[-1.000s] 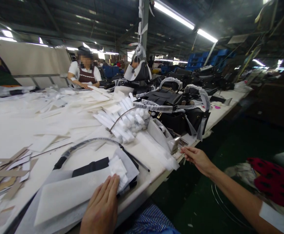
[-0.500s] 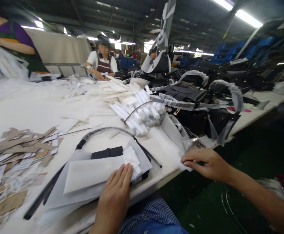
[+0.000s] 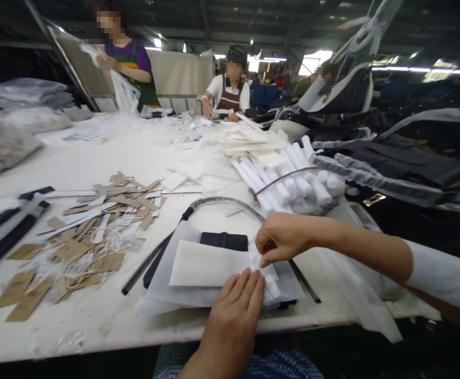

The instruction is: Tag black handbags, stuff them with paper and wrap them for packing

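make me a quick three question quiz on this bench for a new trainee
1. True or false: the left hand and right hand are both at the folded white film.
2. What colour is the thin strip across the white rolls? A) red B) brown C) yellow
3. Fill in: in the picture, the brown card pieces lie to the ____ of the arched handle beyond the hands.
Key: 1 true; 2 B; 3 left.
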